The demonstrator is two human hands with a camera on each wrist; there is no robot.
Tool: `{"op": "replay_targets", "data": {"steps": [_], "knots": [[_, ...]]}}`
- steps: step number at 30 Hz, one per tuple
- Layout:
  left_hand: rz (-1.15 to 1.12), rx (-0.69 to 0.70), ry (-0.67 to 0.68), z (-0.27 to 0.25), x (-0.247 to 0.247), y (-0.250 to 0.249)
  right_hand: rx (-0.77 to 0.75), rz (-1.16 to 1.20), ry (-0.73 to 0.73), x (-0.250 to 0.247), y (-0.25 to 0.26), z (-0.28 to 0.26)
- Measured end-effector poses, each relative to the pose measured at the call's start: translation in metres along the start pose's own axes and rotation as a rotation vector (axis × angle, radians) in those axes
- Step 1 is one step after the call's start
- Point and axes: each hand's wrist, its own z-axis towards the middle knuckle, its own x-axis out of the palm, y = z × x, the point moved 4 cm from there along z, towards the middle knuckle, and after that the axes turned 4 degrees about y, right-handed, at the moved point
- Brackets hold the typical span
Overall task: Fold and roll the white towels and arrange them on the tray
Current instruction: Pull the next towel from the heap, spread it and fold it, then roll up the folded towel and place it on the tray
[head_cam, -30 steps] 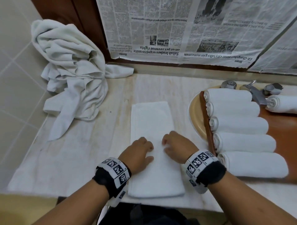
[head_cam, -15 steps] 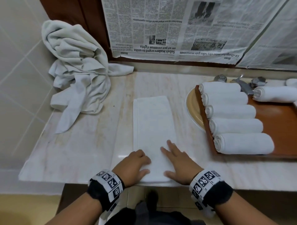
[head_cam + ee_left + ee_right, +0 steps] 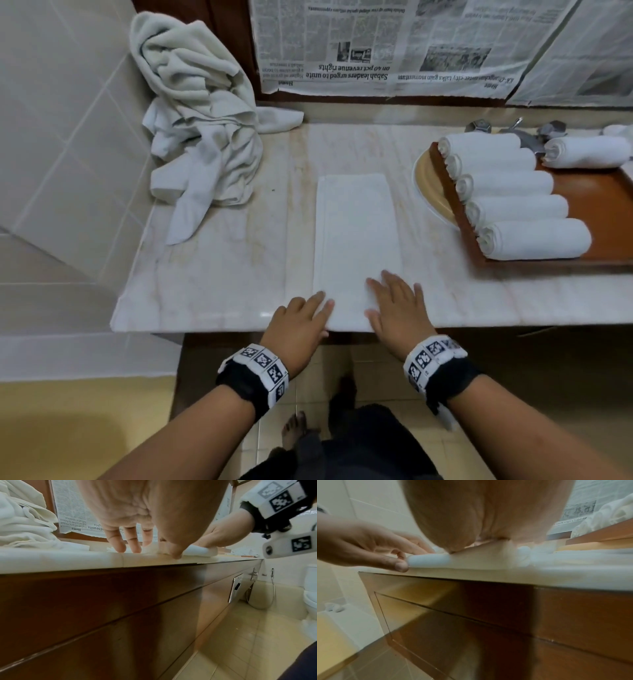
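Note:
A white towel (image 3: 356, 240), folded into a long strip, lies flat on the marble counter (image 3: 222, 274) and runs away from me. My left hand (image 3: 308, 315) rests with straight fingers on its near left corner, thumb at the counter edge (image 3: 176, 557). My right hand (image 3: 394, 301) lies flat, fingers spread, on the near right part. The brown tray (image 3: 596, 192) at the right holds several rolled white towels (image 3: 513, 192) in a row and one more roll (image 3: 585, 152) behind them.
A heap of unfolded white towels (image 3: 202, 120) fills the back left corner against the tiled wall. A beige basin (image 3: 431, 185) sits partly under the tray, with a faucet (image 3: 513, 126) behind. Newspaper (image 3: 376, 44) covers the back wall. The counter's front edge is right under my wrists.
Both hands have slid down the towel to its near end. The right hand's fingers went from curled to straight and spread. The view has pulled back from the counter.

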Motion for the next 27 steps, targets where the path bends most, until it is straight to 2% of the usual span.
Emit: {"op": "replay_targets", "data": {"steps": [2,3,6,10,15,19,27], "knots": [[-0.029,-0.032,0.022,-0.003,-0.002,-0.002,-0.027,0.018,-0.199,0.002,0.006,-0.02],[-0.015,-0.034,0.044,-0.002,-0.001,-0.003,-0.031,0.023,-0.233,0.006,0.004,-0.029],[0.022,-0.061,0.071,-0.003,-0.004,-0.008,-0.046,0.055,-0.221,0.016,-0.008,-0.047],[0.037,-0.126,0.108,-0.003,-0.009,-0.019,-0.162,0.069,-0.31,0.004,-0.019,-0.049],[0.051,-0.181,0.046,0.002,-0.004,-0.025,-0.24,0.027,-0.372,-0.002,-0.028,-0.049],[0.145,-0.163,-0.01,0.006,0.003,-0.024,-0.286,0.0,-0.335,0.006,-0.036,-0.047],[0.085,-0.144,-0.099,0.006,0.005,-0.027,-0.361,0.034,-0.356,-0.001,-0.051,-0.039]]}}
